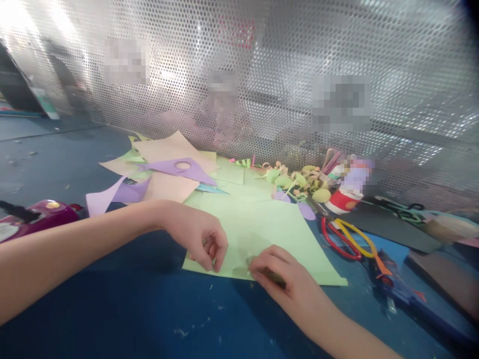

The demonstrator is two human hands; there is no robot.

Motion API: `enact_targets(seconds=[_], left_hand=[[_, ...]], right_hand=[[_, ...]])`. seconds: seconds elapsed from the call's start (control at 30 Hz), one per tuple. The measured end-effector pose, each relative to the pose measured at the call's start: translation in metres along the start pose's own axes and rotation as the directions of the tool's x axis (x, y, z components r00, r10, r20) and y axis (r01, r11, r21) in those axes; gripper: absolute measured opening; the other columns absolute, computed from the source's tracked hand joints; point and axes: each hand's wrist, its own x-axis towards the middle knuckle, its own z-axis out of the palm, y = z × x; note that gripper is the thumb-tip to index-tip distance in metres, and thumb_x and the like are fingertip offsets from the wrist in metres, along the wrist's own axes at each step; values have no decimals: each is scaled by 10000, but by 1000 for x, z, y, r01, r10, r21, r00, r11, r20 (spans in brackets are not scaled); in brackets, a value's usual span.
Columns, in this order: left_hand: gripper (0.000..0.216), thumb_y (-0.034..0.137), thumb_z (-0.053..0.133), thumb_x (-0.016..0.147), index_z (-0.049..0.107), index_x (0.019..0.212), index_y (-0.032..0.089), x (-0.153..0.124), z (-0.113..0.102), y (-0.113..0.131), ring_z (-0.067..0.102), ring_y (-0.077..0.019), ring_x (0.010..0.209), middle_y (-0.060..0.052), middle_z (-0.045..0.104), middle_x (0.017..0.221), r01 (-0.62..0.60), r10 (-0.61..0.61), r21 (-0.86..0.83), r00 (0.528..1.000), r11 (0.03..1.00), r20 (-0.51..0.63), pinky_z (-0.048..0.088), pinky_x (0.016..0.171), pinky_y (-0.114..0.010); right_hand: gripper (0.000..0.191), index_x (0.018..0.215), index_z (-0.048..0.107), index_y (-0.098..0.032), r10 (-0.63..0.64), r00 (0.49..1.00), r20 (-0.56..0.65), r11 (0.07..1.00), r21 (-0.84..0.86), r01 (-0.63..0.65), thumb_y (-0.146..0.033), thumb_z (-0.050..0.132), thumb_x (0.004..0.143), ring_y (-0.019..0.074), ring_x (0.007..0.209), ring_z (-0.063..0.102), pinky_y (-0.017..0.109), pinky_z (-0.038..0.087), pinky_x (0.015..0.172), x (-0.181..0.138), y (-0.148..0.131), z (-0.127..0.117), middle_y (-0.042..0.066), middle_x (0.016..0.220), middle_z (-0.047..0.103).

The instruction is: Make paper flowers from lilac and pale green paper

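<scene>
Fingers (209, 249) of my left hand (198, 234) pinch the green sheet (262, 229) at lower centre on the desk (112, 309); right hand (288, 279) grips a pen (273, 275). Thin, floppy paper, I judge: hold its near edge.

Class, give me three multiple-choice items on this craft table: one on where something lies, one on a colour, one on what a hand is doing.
1. Where do the scissors lie?
A. right of the green sheet
B. under the left arm
C. on the purple scraps

2. What colour is the sheet under both hands?
A. orange
B. light green
C. black

3. What is the right hand doing?
A. lying flat and open
B. holding a slim dark tool on the sheet
C. gripping the scissors

Key: 1 A, they rest beside its right edge. 2 B, pale green. 3 B, fingers closed around it; the left hand pinches the sheet's edge.
</scene>
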Motion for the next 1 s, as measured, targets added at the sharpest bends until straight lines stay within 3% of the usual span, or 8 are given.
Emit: enact_targets(seconds=[0.17,0.27,0.5,0.77,1.0], left_hand=[[183,184,580,704,629,881,180,0,1,5,532,-101,651,15,586,717,1,-1,32,1000,999,-4,425,595,-174],[183,177,574,708,622,885,184,-1,2,7,525,-99,664,17,579,729,-15,15,65,1000,998,-5,419,604,-169],[221,218,565,733,639,941,206,-1,0,7,526,-101,670,5,599,755,-39,38,96,999,995,12,413,625,-166],[236,246,606,692,691,911,221,-1,4,-4,529,-99,603,3,625,672,24,-22,39,999,999,-48,413,576,-166],[258,183,596,675,695,909,226,-4,5,3,524,-101,607,11,616,669,35,-29,72,997,997,-75,399,560,-167]], right_hand=[[377,1061,581,-324,-188,982,32,968,-166,191,-82,399,836,150,857,490,313,422,758,-2,4,2,44,952,488],[428,1085,584,-332,-262,964,53,934,-238,267,-57,397,815,162,832,489,325,424,725,-2,6,2,53,933,504],[395,1085,589,-343,-255,964,77,929,-258,266,-96,397,844,162,813,486,317,415,697,0,5,1,53,896,522],[376,1153,531,-307,-262,951,163,900,-314,302,-125,392,855,177,836,456,331,383,719,1,-1,-2,56,931,540],[421,1212,442,-400,-239,944,229,870,-381,313,-162,404,866,173,824,434,328,356,731,5,-6,-2,38,941,530]])
